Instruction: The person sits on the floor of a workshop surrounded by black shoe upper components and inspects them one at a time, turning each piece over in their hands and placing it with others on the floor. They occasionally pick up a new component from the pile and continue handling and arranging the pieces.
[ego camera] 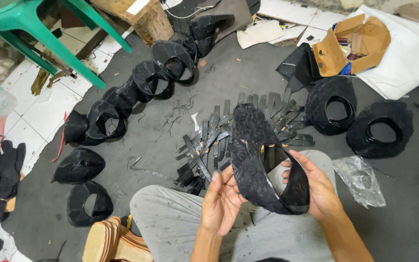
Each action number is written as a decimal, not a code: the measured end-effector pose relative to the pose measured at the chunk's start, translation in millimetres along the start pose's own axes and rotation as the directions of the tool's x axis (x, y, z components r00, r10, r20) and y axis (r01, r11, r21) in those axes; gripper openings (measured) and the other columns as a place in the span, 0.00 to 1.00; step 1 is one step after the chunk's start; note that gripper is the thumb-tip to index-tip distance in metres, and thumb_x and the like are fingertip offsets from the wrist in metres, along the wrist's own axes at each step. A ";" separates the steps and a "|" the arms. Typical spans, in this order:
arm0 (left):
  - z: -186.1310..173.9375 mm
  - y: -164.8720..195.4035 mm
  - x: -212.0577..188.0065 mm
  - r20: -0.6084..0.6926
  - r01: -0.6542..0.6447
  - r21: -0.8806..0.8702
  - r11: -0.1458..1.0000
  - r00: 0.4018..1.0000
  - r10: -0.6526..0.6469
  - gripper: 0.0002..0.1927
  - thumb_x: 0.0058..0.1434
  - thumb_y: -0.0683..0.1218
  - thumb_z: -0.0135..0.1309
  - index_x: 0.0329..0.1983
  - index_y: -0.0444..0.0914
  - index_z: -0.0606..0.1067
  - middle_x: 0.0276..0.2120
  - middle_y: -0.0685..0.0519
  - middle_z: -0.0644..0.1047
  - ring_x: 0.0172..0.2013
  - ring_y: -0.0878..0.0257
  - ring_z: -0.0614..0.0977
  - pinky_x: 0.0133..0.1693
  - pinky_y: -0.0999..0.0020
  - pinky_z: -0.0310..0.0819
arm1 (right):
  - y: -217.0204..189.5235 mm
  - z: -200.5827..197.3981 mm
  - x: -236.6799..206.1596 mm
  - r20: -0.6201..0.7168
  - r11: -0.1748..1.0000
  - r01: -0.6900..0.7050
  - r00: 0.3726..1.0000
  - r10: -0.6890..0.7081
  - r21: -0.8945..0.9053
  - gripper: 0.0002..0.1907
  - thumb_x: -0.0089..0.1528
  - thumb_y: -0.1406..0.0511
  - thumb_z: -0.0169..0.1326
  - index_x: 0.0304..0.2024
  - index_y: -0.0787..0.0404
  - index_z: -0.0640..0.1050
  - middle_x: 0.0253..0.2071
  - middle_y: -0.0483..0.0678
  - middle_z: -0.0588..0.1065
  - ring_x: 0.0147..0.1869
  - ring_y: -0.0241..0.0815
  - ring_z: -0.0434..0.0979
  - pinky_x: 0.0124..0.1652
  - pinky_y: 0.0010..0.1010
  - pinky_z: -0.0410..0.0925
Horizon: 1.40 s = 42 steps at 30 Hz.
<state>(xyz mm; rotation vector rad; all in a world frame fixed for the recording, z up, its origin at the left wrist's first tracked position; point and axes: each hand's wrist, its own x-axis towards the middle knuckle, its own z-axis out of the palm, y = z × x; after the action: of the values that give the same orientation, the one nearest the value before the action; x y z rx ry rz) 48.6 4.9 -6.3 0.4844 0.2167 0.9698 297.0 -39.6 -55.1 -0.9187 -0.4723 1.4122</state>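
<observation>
A black lace shoe upper [260, 160] is being held up between both hands, above the person's grey-trousered lap [170, 223] and clear of the floor. Its long axis is running from the far end, up and slightly left of the hands, down to the curved band nearest the right hand. The left hand [221, 201] is closing on the near left edge of the piece, thumb and fingers pinching it; the right hand [316, 189] is gripping the looped band from the right, fingers curling over its rim. Both hands are touching the piece; the left one is sitting nearer its middle, the right at its lower end. Just beyond the hands a fan of black straps [219, 140] is lying on the dark floor mat [161, 111]. Further left, a curved row of black uppers [141, 82] is running away from the hands; to the right, two lace pieces [360, 116] and a clear plastic bag [360, 179] are lying. Tan soles [110, 242] are sitting near the left elbow.
</observation>
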 end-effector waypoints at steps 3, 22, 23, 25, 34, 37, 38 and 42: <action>-8.8 -2.9 1.3 -0.108 -0.028 0.126 0.992 0.993 0.042 0.22 0.74 0.45 0.47 0.66 0.29 0.66 0.56 0.46 0.77 0.54 0.61 0.80 0.57 0.63 0.75 | -4.1 1.5 -4.1 0.011 0.996 0.086 0.996 -0.086 -0.022 0.33 0.61 0.76 0.47 0.70 0.65 0.65 0.55 0.55 0.74 0.50 0.44 0.76 0.51 0.35 0.70; -48.8 -16.1 20.2 -0.279 -0.001 -0.017 1.000 0.960 -0.003 0.10 0.67 0.40 0.49 0.51 0.37 0.71 0.37 0.51 0.75 0.38 0.62 0.76 0.42 0.64 0.76 | -30.8 28.9 -35.8 0.131 0.957 0.274 0.956 -0.261 -0.092 0.38 0.60 0.82 0.48 0.74 0.72 0.60 0.54 0.56 0.75 0.55 0.41 0.74 0.56 0.33 0.66; -52.1 -17.6 20.4 -0.287 0.008 -0.088 0.996 0.957 -0.033 0.09 0.67 0.40 0.48 0.50 0.37 0.70 0.37 0.51 0.75 0.37 0.62 0.76 0.41 0.64 0.76 | -32.0 30.0 -36.6 0.139 0.959 0.271 0.956 -0.259 -0.080 0.40 0.60 0.82 0.48 0.76 0.71 0.59 0.54 0.56 0.75 0.55 0.39 0.74 0.54 0.31 0.66; -58.9 -20.7 20.6 -0.287 0.039 -0.176 0.984 0.954 -0.089 0.10 0.68 0.40 0.46 0.51 0.35 0.70 0.37 0.50 0.74 0.36 0.62 0.75 0.39 0.67 0.75 | -33.6 32.0 -37.2 0.163 0.960 0.276 0.950 -0.266 -0.046 0.43 0.60 0.82 0.49 0.78 0.70 0.56 0.55 0.54 0.75 0.52 0.40 0.74 0.53 0.32 0.67; -75.0 -32.8 20.2 -0.190 0.113 -0.455 0.883 0.957 -0.220 0.10 0.75 0.44 0.43 0.50 0.31 0.67 0.38 0.49 0.71 0.36 0.62 0.72 0.37 0.71 0.73 | -35.6 37.1 -34.5 0.179 0.971 0.240 0.956 -0.234 -0.016 0.46 0.58 0.83 0.50 0.78 0.69 0.53 0.58 0.50 0.73 0.53 0.40 0.75 0.53 0.33 0.69; -69.4 -32.5 21.1 -0.246 0.073 -0.367 0.927 0.954 -0.173 0.09 0.72 0.41 0.43 0.52 0.35 0.68 0.39 0.51 0.72 0.35 0.64 0.72 0.35 0.71 0.72 | -38.2 38.5 -35.3 0.199 0.968 0.250 0.948 -0.247 0.011 0.46 0.58 0.83 0.50 0.79 0.69 0.54 0.59 0.51 0.72 0.53 0.40 0.74 0.52 0.32 0.68; -67.1 -31.4 21.1 -0.241 0.066 -0.330 0.942 0.958 -0.152 0.10 0.71 0.40 0.43 0.53 0.36 0.69 0.40 0.51 0.72 0.35 0.64 0.72 0.35 0.72 0.72 | -39.1 39.6 -35.6 0.209 0.967 0.255 0.944 -0.254 0.023 0.46 0.59 0.83 0.50 0.79 0.69 0.54 0.60 0.51 0.72 0.53 0.40 0.73 0.52 0.31 0.67; -59.2 -25.7 20.9 -0.242 0.010 -0.217 0.976 0.968 -0.064 0.10 0.70 0.41 0.46 0.54 0.38 0.69 0.38 0.51 0.73 0.35 0.64 0.73 0.36 0.70 0.71 | -43.5 45.9 -38.6 0.172 0.966 0.251 0.956 -0.237 -0.059 0.45 0.58 0.81 0.50 0.77 0.68 0.55 0.60 0.51 0.71 0.56 0.41 0.73 0.53 0.33 0.66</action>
<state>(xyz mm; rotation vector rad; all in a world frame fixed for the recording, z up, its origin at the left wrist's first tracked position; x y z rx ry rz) 56.2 27.8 -69.7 0.1596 0.3408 1.0034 283.5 -60.7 14.6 -0.7810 -0.7462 1.2536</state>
